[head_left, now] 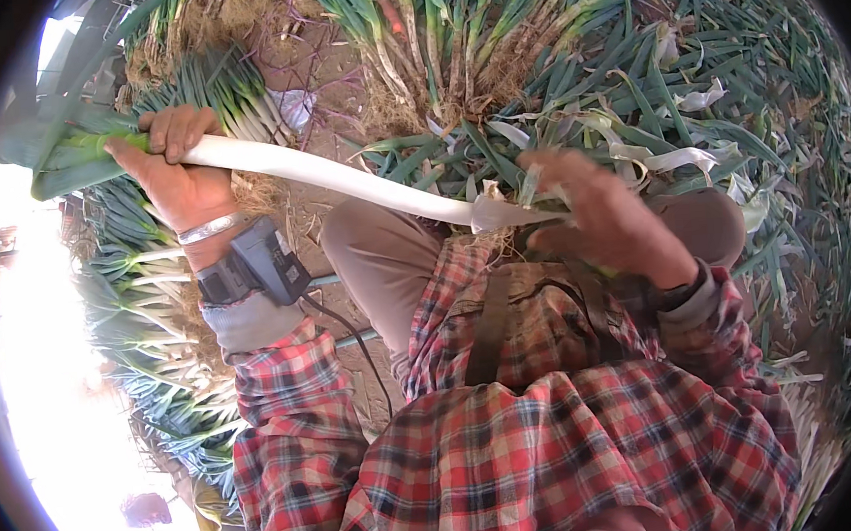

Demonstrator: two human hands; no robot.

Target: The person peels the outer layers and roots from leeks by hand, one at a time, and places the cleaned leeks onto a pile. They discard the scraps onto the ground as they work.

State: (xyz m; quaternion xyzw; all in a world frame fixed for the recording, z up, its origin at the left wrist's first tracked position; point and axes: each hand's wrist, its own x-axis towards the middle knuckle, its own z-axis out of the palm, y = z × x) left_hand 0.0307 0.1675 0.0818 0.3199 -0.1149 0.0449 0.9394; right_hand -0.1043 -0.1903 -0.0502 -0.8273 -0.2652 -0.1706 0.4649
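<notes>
Clasping a leek (326,179), the left hand (183,181) curls closed; I cannot tell the right hand's (611,215) grip (too blurred).

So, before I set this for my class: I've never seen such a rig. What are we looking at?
There is no robot, just one person working bare-handed. The picture is from a wide head-worn camera looking down, so straight edges bend. The left hand grips a long leek-like stalk near its green leaves. The right hand is blurred beside a loose pale layer at the other end; whether it grips is unclear. On the ground lie rooted plants ahead, rows of white-stemmed plants at the left and heaped leaves at the right. A grey device with a cable is strapped to the left wrist.
</notes>
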